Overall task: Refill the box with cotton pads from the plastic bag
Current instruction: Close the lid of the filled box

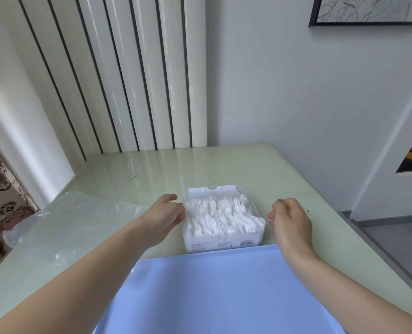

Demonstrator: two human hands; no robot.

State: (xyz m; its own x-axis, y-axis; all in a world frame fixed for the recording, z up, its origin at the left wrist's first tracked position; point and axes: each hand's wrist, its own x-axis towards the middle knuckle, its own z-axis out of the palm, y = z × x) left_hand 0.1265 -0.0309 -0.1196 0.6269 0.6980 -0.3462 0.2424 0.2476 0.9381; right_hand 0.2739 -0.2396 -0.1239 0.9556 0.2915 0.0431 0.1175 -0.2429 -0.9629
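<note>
A clear plastic box (pixel 224 243) stands on the pale green table, its lid open toward the wall. White cotton pads (pixel 220 216) fill it to the rim and bulge over the right side. My left hand (pixel 162 216) rests against the box's left wall with fingers loosely curled, holding nothing that I can see. Just to the right of the box hovers my right hand (pixel 290 220), fingers curled and apart, with nothing in it. The clear plastic bag (pixel 67 222) lies flat and crumpled on the table to the left, and looks empty.
A light blue tray (pixel 219 292) lies at the near edge, touching the box's front. The table (pixel 224 165) meets a white ribbed radiator and the wall at the back. Its right edge drops to a grey floor. A floral curtain hangs at far left.
</note>
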